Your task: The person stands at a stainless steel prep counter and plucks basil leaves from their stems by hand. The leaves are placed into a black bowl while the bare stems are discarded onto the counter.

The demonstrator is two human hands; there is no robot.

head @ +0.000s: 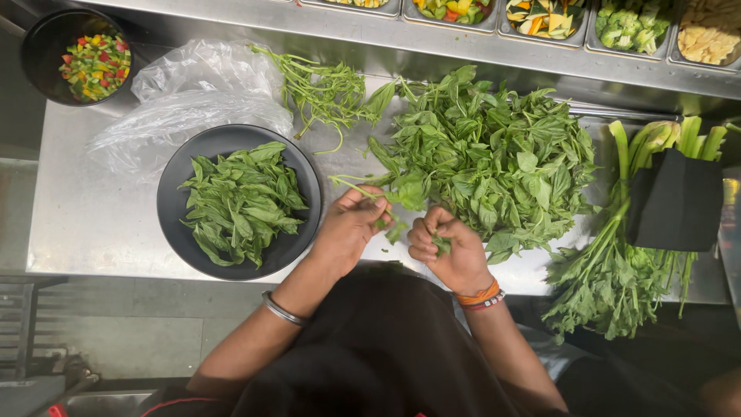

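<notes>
My left hand [351, 228] pinches a thin green herb stem [356, 185] at the near edge of a big heap of leafy herb sprigs [494, 158] on the steel counter. My right hand [448, 249] is closed around a few plucked green leaves [441, 244], just beside the left hand. To the left stands a black bowl [174, 197] holding picked leaves [239, 202]. A small pile of bare stems [324, 89] lies behind the bowl. I wear a metal bangle on the left wrist and orange bands on the right.
A crumpled clear plastic bag [185, 96] lies at the back left, beside a black pot of diced mixed vegetables [94, 66]. Celery stalks with leaves [625, 255] and a black container [675, 201] sit at right. Steel trays of cut vegetables [629, 27] line the back.
</notes>
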